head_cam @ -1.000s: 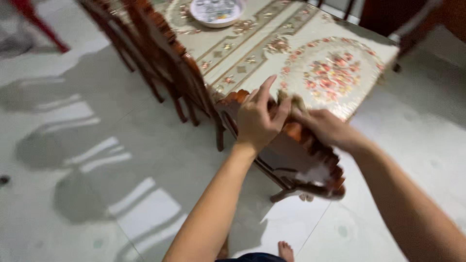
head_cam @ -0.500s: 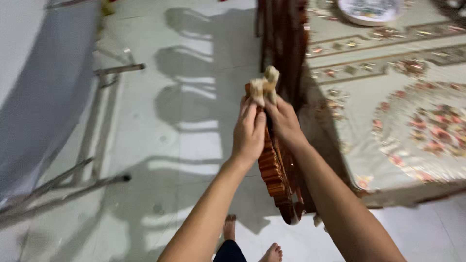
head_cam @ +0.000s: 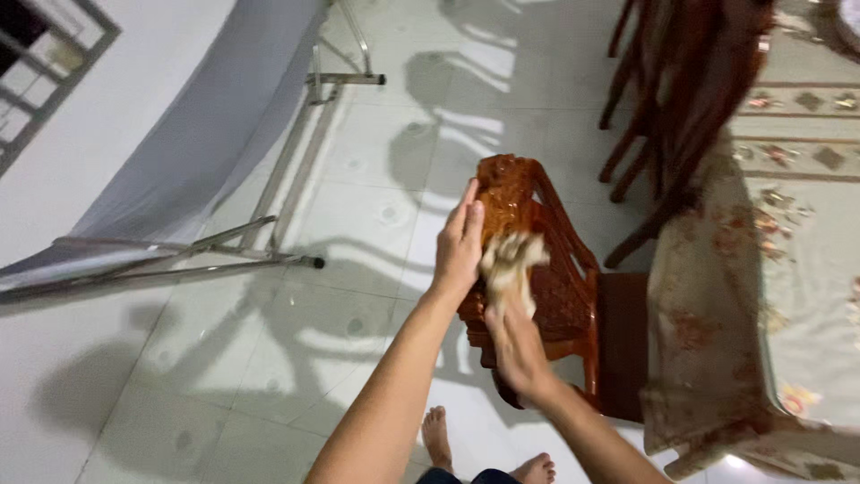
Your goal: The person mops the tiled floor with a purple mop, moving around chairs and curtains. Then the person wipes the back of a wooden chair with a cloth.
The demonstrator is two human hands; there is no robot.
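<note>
A carved reddish-brown wooden chair stands in front of me, its back towards me. My left hand rests flat against the top left of the carved chair back, fingers together and pointing up. My right hand presses a crumpled beige cloth against the chair back; the cloth is blurred. My bare feet show on the floor tiles below the chair.
A table under a floral beige tablecloth is at the right, its edge over the chair seat. More dark wooden chairs stand along it at the top. A folding metal-framed cot with grey fabric lies at the left on the pale tiled floor.
My view has swung left and the chair back is now seen more face-on. My right hand and the cloth have moved down from the chair's top onto the carved back; the left hand stays near the top.
</note>
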